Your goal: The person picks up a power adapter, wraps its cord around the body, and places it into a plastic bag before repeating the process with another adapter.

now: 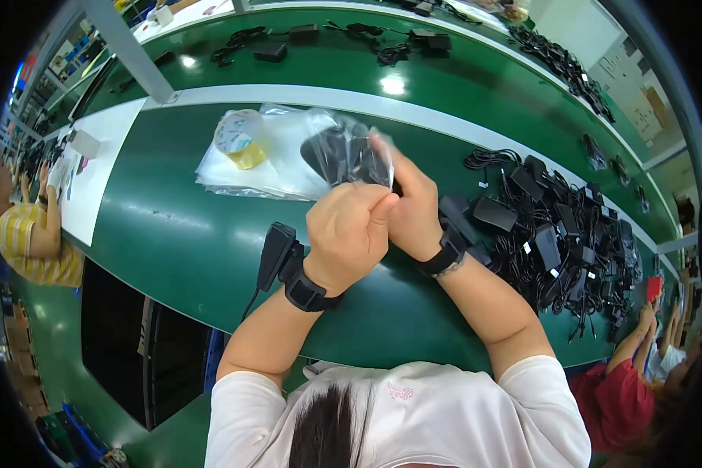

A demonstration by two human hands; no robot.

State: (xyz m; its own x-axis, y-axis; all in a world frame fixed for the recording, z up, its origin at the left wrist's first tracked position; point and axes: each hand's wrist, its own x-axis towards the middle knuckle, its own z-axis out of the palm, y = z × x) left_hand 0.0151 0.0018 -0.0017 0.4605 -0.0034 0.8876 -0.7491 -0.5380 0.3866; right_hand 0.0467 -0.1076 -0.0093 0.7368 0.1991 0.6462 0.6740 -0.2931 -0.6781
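A black power adapter (343, 154) inside a clear plastic bag (360, 148) is held up above the green tabletop (179, 242). The bag's near edge is pinched by the left hand (347, 234), clenched into a fist; its right side is gripped by the right hand (412, 209). The bagging step is judged to be in hand. Closing the bag mouth calls for a steady hold. A pile of adapters (569, 242) lies right of the right hand; spare bags (273, 160) and a tape roll (242, 139) lie beyond the left.

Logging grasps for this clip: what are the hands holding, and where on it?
Both the left hand and the right hand grip a clear plastic bag with a black adapter inside, pinching it at its near, lower end.
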